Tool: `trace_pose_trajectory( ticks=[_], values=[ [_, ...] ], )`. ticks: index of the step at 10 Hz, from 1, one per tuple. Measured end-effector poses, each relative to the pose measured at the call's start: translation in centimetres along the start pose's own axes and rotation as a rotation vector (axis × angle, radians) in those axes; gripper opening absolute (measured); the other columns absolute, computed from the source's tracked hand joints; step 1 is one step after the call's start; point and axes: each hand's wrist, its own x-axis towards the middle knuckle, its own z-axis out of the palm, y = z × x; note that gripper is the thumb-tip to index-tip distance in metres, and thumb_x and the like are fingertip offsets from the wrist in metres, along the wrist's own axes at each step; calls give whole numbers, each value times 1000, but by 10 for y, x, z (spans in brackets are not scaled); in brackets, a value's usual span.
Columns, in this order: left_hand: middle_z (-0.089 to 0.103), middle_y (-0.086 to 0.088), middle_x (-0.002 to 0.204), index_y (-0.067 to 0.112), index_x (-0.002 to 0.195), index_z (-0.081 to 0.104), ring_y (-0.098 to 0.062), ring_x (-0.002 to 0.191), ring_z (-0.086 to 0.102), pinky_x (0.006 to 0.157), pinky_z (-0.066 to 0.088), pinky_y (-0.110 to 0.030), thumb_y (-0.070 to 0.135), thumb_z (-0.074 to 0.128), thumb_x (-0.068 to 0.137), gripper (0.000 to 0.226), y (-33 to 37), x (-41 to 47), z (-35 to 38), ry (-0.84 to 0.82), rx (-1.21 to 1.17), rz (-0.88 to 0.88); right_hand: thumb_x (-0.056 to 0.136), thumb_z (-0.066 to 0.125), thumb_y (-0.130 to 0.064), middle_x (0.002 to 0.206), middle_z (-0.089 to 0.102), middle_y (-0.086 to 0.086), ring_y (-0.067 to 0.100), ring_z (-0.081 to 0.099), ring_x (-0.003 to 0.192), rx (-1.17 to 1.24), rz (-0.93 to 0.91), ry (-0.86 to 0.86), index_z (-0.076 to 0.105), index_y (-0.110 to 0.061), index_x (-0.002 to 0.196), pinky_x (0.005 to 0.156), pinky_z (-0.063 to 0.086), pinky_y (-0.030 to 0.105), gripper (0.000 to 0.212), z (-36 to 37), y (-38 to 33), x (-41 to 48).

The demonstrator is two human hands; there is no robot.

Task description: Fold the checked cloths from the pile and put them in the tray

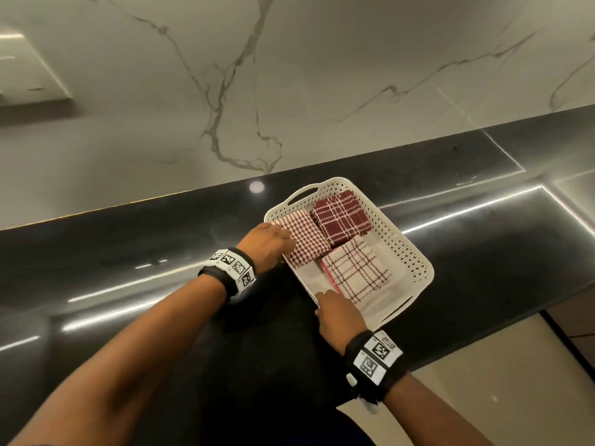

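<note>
A white perforated tray (407, 249) stands on the black counter. Three folded checked cloths lie in it: a small-check red and white cloth (304, 241) at the left, a dark red cloth (341, 217) with white lines at the back, and a white cloth (355, 268) with red lines in the middle. My left hand (267, 243) holds the left edge of the small-check cloth over the tray's rim. My right hand (338, 313) grips the tray's near rim, its fingertips just short of the white cloth.
The black polished counter (161, 268) runs left and right, backed by a marble wall (289, 75). The counter's corner and a pale floor (483, 381) lie at the lower right. No loose pile of cloths is in view.
</note>
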Motion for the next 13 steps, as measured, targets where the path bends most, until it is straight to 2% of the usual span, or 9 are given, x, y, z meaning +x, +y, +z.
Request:
trace_pose_trajectory(
  ticks=[1, 2, 3, 5, 7, 10, 11, 12, 13],
  values=[
    [64, 3, 91, 20, 89, 63, -20, 88, 58, 76, 47, -33, 21, 64, 85, 5, -10, -44, -2, 47, -40, -35, 100, 41, -13, 115, 56, 9, 28, 56, 107, 15, -39, 36, 54, -14, 120, 84, 42, 35, 24, 6, -9, 1],
    [62, 3, 87, 20, 84, 61, -20, 82, 56, 69, 46, -32, 21, 65, 82, 5, -20, -99, -3, 96, -62, -115, 100, 43, -16, 115, 57, 4, 24, 56, 108, 9, -133, 52, 56, -20, 124, 87, 44, 32, 28, 7, -25, 7],
    [60, 2, 78, 19, 75, 56, -21, 71, 57, 59, 43, -31, 16, 70, 76, 15, -34, -188, -1, 210, -101, -265, 100, 47, -23, 123, 59, -3, 17, 54, 115, -14, -345, 32, 56, -31, 133, 99, 46, 33, 35, 0, -71, 26],
    [62, 2, 82, 20, 80, 58, -21, 72, 59, 57, 46, -30, 18, 72, 79, 14, -58, -283, 16, 192, -170, -538, 98, 51, -21, 129, 60, -1, 21, 55, 119, -253, -577, -3, 62, -31, 128, 96, 49, 38, 34, -7, -162, 77],
    [62, 2, 88, 20, 85, 59, -21, 80, 57, 65, 42, -30, 19, 64, 85, 6, -116, -313, 21, 181, -138, -635, 98, 48, -19, 125, 63, -1, 24, 57, 115, -298, -516, 1, 63, -28, 124, 94, 49, 43, 32, 5, -228, 113],
    [63, 1, 88, 20, 89, 60, -24, 79, 57, 67, 43, -33, 19, 72, 80, 15, -135, -308, 32, 222, -56, -695, 97, 51, -23, 128, 61, 3, 26, 50, 118, -316, -432, 97, 58, -20, 127, 98, 41, 41, 31, 14, -237, 134],
    [63, 1, 93, 20, 96, 62, -25, 86, 58, 73, 41, -35, 22, 69, 84, 14, -119, -314, 25, 229, -69, -749, 97, 53, -36, 126, 60, 6, 26, 49, 120, -287, -441, 138, 55, -18, 129, 100, 39, 40, 37, 12, -234, 117],
    [63, 1, 100, 20, 102, 63, -26, 94, 58, 80, 42, -37, 28, 67, 87, 17, -104, -314, 1, 360, -55, -779, 95, 54, -48, 133, 57, 8, 28, 45, 130, -190, -470, 232, 51, -18, 137, 109, 34, 39, 51, 6, -228, 101],
    [57, -10, 130, 15, 124, 59, -32, 120, 52, 101, 42, -47, 36, 67, 86, 44, -71, -309, -53, 518, 92, -781, 92, 48, -63, 159, 33, 11, 29, 19, 152, -134, -496, 485, 31, -14, 154, 123, 13, 46, 80, -22, -221, 66]
  ],
)
